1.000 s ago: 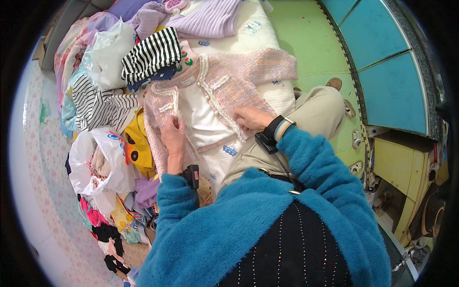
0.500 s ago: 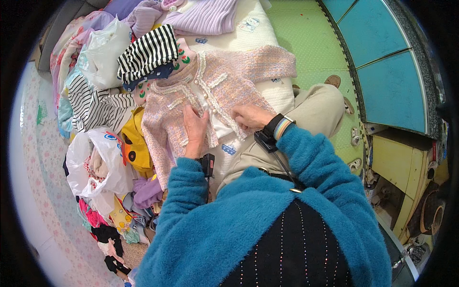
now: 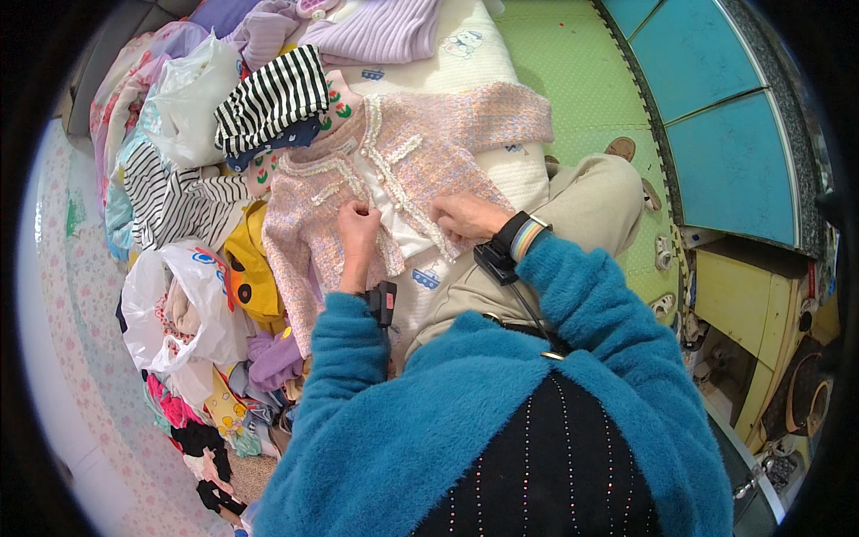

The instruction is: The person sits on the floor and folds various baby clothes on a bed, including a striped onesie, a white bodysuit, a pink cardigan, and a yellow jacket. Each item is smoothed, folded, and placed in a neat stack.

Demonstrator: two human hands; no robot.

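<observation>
Pink cardigan (image 3: 429, 152) partly hidden beneath left fingers (image 3: 357, 210) and right fingers (image 3: 449, 215)

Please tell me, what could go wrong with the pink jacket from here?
The left hand and right hand are at the front of the pink jacket; an uneven pull could skew it. The white cloth showing between its panels might bunch up. The folded striped garment lies close by, so a tug might disturb it.

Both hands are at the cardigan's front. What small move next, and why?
I'd probably have the left hand ease its panel inward: the pink cardigan's trimmed front edges stand apart, white fabric shows between them, and the right hand is at the opposite panel.
</observation>
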